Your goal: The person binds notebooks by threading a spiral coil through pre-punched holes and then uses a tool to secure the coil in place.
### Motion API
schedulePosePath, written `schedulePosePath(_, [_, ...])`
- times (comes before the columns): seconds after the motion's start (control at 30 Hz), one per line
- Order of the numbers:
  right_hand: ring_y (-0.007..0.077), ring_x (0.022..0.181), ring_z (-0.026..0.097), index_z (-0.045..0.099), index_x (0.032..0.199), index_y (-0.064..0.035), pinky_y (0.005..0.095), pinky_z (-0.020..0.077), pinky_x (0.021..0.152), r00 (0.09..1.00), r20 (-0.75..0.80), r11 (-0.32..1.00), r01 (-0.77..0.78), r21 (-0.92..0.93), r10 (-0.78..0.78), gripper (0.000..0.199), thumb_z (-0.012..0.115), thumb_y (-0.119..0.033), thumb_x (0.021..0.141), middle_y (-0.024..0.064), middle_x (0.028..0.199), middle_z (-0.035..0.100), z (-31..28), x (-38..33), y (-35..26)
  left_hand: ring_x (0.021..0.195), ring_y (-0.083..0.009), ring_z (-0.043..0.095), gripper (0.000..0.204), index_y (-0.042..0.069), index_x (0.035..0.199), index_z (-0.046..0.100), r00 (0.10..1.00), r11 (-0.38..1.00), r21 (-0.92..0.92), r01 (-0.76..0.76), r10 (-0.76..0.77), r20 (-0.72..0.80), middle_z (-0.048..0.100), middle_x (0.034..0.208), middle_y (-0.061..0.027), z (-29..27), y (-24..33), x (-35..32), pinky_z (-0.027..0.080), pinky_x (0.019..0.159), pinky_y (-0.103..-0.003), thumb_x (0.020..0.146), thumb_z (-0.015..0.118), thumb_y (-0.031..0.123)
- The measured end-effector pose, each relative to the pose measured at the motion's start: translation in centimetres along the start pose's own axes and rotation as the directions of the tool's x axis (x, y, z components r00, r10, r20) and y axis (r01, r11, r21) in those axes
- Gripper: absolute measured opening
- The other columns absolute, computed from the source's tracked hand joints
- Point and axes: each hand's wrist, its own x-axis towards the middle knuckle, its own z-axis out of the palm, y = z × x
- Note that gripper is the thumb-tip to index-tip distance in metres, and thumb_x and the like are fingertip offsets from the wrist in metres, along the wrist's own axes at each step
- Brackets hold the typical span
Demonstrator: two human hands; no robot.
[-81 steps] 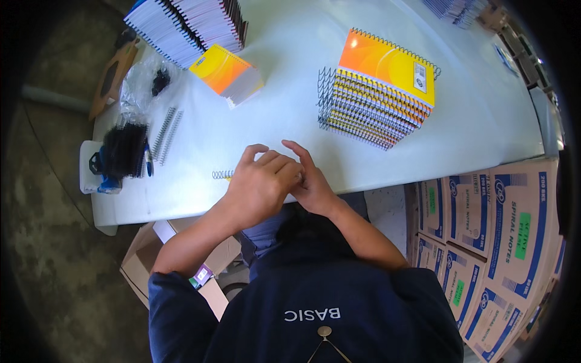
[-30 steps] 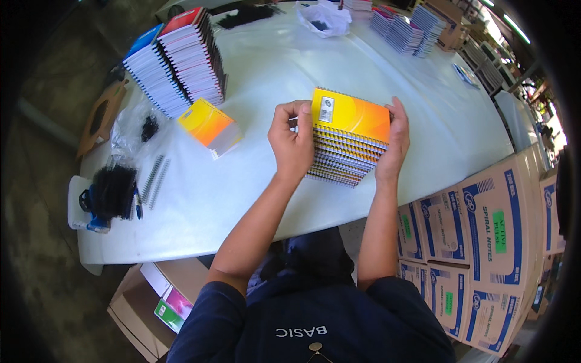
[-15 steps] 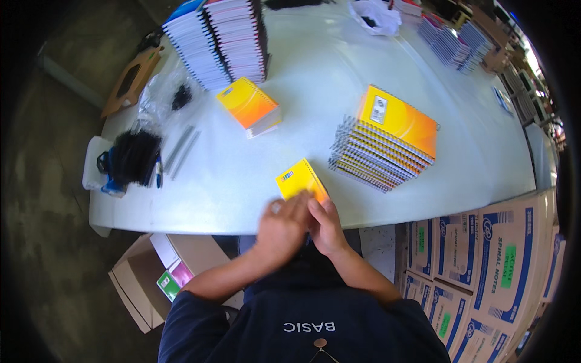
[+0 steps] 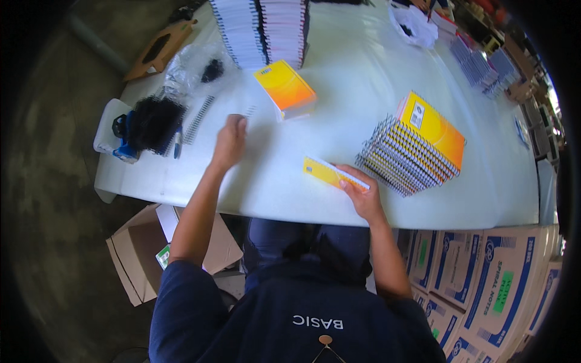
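Observation:
My right hand [image 4: 362,195] grips the near edge of a thin yellow notebook [image 4: 330,172] lying on the white table [image 4: 363,72]. My left hand [image 4: 229,143] reaches out over the table toward a short black spiral coil [image 4: 249,111], fingers loosely apart, nothing visibly in it. To the right stands a fanned stack of yellow spiral-bound notebooks [image 4: 417,148]. A small pile of unbound yellow notebooks [image 4: 285,89] lies beyond my left hand.
Loose black coils [image 4: 198,119] and a dark heap of coils [image 4: 152,121] lie at the table's left. Tall stacks of notebooks [image 4: 260,27] stand at the far edge. Cardboard boxes [image 4: 484,284] sit under the table at right, an open box [image 4: 142,254] at left.
The hands have parted: the left has reached out toward the coils, the right stays on the yellow notebook, which has shifted right. The view has tilted.

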Motion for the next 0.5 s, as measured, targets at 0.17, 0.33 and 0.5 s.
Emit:
schedulePosePath(0.17, [0.0133,0.1,0.057,0.059,0.114,0.0044,0.0265,0.0441,0.09,0.999,-0.044,0.999,-0.013,0.051,0.016,0.028,0.056,0.002,0.086,0.0103,0.109,0.063,0.3,0.1,0.0,0.068,-0.0097,0.043,0.028,0.002,0.093,0.053,0.84,0.936,-0.343,0.081,0.122,0.529,0.047,0.072,-0.0003,1.3,6.1,-5.1,0.04,0.065,-0.025,0.096,0.049,0.029])
schedulePosePath(0.33, [0.0133,0.099,0.058,0.06,0.114,0.0036,0.0265,0.0449,0.09,0.998,-0.055,0.998,-0.02,0.061,0.023,0.028,0.055,0.003,0.086,0.0103,0.108,0.063,0.3,0.2,-0.1,0.061,-0.0084,0.039,0.042,0.0,0.082,0.056,0.818,0.962,-0.266,0.067,0.1,0.567,0.044,0.062,0.0008,1.7,6.4,-4.8,0.037,0.058,-0.024,0.097,0.045,0.038])
schedulePosePath(0.5, [0.0121,0.098,0.058,0.061,0.113,0.0021,0.0257,0.045,0.089,0.999,-0.05,1.0,-0.002,0.003,0.002,0.027,0.054,0.002,0.087,0.0097,0.107,0.065,0.3,0.3,-0.1,0.048,-0.0073,0.03,0.048,0.003,0.074,0.053,0.706,0.893,-0.248,0.375,-0.102,0.701,0.035,0.053,0.0031,1.2,7.7,-3.6,0.028,0.046,-0.023,0.097,0.04,0.043])
